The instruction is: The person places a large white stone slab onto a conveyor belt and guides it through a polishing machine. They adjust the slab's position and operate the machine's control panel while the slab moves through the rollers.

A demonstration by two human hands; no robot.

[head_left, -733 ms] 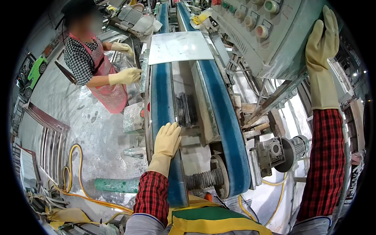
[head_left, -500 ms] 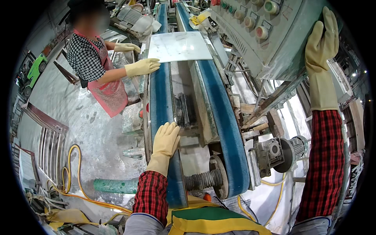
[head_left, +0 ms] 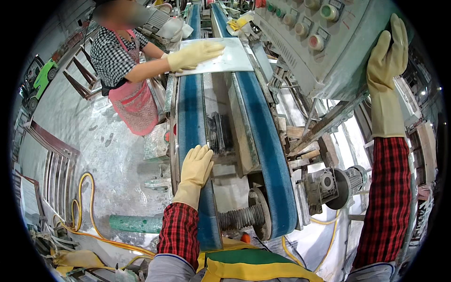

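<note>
- My left hand [head_left: 196, 169], in a yellow glove, lies flat with fingers spread on the near end of the left blue belt [head_left: 190, 122]; it grips nothing.
- My right hand [head_left: 386, 56], gloved, presses open-palmed against the side of the grey control box [head_left: 324, 51], up right.
- A white tile [head_left: 221, 58] lies across both belts at the far end.
- Another person's gloved hand [head_left: 192, 55] rests on the tile.
- A yellow hose [head_left: 82, 211] lies on the floor to the left.

Between the two blue conveyor belts [head_left: 263, 141] runs an open channel, partly blocked by a dark roller block [head_left: 219, 133] and a threaded shaft [head_left: 239, 217] near its lower end. A white tile [head_left: 230, 58] spans both belts farther up, with a co-worker's gloved hand [head_left: 195, 54] on it. The control box [head_left: 324, 42] overhangs the right belt, with slanting struts [head_left: 324, 124] beneath it.
</note>
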